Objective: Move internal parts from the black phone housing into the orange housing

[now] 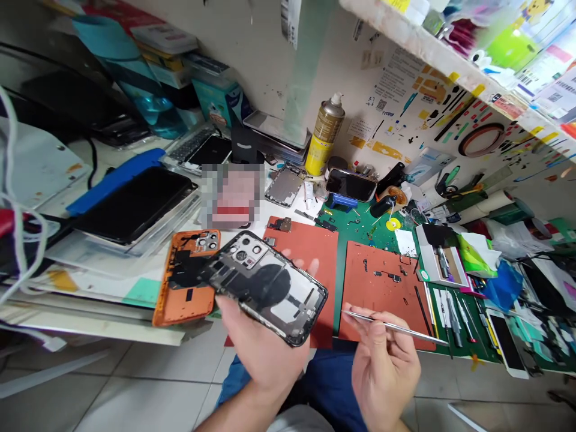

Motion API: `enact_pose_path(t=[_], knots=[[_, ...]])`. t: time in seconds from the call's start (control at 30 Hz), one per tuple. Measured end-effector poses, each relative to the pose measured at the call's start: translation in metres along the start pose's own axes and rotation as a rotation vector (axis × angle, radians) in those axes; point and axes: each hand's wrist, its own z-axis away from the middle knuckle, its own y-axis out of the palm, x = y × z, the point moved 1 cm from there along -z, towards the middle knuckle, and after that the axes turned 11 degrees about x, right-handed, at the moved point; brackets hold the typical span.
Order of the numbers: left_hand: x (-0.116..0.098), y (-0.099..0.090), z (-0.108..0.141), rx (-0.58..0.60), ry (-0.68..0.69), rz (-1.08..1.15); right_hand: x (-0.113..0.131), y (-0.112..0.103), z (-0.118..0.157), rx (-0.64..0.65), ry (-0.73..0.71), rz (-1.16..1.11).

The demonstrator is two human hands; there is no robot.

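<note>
**Phone housing in left hand, tweezers in right, both over the table's front edge**

Left hand (265, 342): grasping a dark-framed phone housing (270, 288), fingers wrapped under and behind it. Housing is tilted, inner side toward camera, camera cutouts at its upper-left end, black round pad mid-body. It's held up in front of the left red mat (315, 252).

Right hand (382, 360): pinching metal tweezers (420, 335) between thumb and fingers, near the front edge of the right red mat (360, 288). Tweezers apart from the housing.

Orange housing (189, 309): on the table at its front edge, left of the left mat. Held housing overlaps it in view; can't tell if they touch.

Right mat: small dark parts (395, 278) toward the back, black stick (423, 312) along the right edge.

Left mat: small module (282, 224) at back-left corner.

Table back edge: yellow spray can (319, 150) by the wall; phone (351, 185) on a blue stand (342, 203) just right of it.

Table front-right: screwdrivers (455, 324), then a white-framed phone (506, 342).
</note>
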Motion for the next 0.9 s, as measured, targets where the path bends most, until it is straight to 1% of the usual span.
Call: enact_pose_path(t=[0.07,0.13,0.2,0.27,0.47,0.7,0.8,0.9], knots=[[-0.004,0.008,-0.008,-0.061,-0.035,0.039,-0.006,0.019,0.007,-0.107,0.023,-0.117],[-0.005,0.013,-0.013,-0.098,-0.096,0.098,-0.009,0.036,0.011,-0.178,0.032,-0.183],[-0.005,0.015,-0.014,-0.117,-0.151,0.141,-0.012,0.047,0.012,-0.223,0.043,-0.212],[-0.005,0.017,-0.013,-0.137,-0.188,0.151,-0.013,0.052,0.012,-0.256,0.062,-0.223],[-0.005,0.021,-0.010,-0.155,-0.204,0.125,-0.015,0.051,0.011,-0.271,0.064,-0.215],[-0.001,0.018,-0.012,-0.117,-0.176,0.126,-0.018,0.047,0.015,-0.280,0.068,-0.160],[0.003,0.016,-0.009,-0.092,-0.127,0.111,-0.020,0.046,0.015,-0.282,0.058,-0.140],[0.006,0.014,-0.001,-0.054,-0.005,0.077,-0.022,0.046,0.014,-0.289,0.061,-0.147]])
